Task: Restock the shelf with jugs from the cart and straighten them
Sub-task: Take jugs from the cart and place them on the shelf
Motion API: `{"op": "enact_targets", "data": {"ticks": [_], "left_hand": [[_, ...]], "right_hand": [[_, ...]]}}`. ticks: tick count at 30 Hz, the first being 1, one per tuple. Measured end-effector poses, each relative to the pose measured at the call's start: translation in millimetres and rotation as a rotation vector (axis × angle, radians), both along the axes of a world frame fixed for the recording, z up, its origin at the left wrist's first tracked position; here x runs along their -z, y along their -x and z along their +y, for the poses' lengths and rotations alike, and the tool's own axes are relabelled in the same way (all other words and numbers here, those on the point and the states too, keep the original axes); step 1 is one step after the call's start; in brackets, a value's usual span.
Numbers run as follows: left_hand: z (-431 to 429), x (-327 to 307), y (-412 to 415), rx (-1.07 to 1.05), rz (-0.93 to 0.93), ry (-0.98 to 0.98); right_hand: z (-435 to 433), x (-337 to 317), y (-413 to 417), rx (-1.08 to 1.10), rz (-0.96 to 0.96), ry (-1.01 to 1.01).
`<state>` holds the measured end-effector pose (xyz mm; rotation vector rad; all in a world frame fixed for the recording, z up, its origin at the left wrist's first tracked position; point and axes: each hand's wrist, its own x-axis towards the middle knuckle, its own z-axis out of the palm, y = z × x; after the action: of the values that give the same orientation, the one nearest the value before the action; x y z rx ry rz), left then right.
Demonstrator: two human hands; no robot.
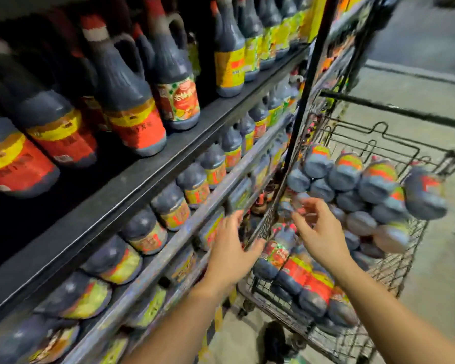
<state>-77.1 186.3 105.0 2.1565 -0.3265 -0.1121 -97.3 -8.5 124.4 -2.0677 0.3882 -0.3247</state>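
Both hands reach forward in the lower middle of the frame, toward the gap between the shelf and the cart. The left hand [230, 254] is spread open with fingers apart, held over the front edge of a lower shelf [153, 271], its fingertips near the cart's wire wall; it grips nothing. The right hand [322, 236] is also open, fingers loosely curled and apart, hovering above the jugs in the cart [394, 271] without clearly touching any. The cart sits at the right of the frame, loaded with dark jugs [310, 287] lying on their sides, red and yellow labels up, and a second heap of jugs [365, 185] piled higher behind. Across the upper left, the top shelf [168, 164] carries rows of standing dark jugs [132, 111] with red and yellow labels. The picture is blurred throughout.
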Motion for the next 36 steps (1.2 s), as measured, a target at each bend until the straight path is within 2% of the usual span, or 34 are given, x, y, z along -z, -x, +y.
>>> {"op": "enact_targets", "data": {"ticks": [8, 12, 16, 26, 30, 36], "left_hand": [[-97, 77, -24, 0.153, 0.306, -0.237], [-129, 108, -34, 0.188, 0.417, -0.303], [-149, 132, -39, 0.192, 0.523, -0.357], [-163, 190, -62, 0.240, 0.573, -0.524], [-169, 207, -67, 0.235, 0.567, -0.523], [-174, 235, -81, 0.223, 0.581, -0.580]], "right_hand": [[-110, 98, 29, 0.169, 0.289, 0.056], [-144, 141, 43, 0.209, 0.457, 0.029], [-159, 168, 62, 0.203, 0.542, -0.056], [-171, 213, 80, 0.321, 0.703, -0.064], [-170, 231, 78, 0.311, 0.851, -0.098], [-159, 253, 58, 0.277, 0.893, -0.088]]}}
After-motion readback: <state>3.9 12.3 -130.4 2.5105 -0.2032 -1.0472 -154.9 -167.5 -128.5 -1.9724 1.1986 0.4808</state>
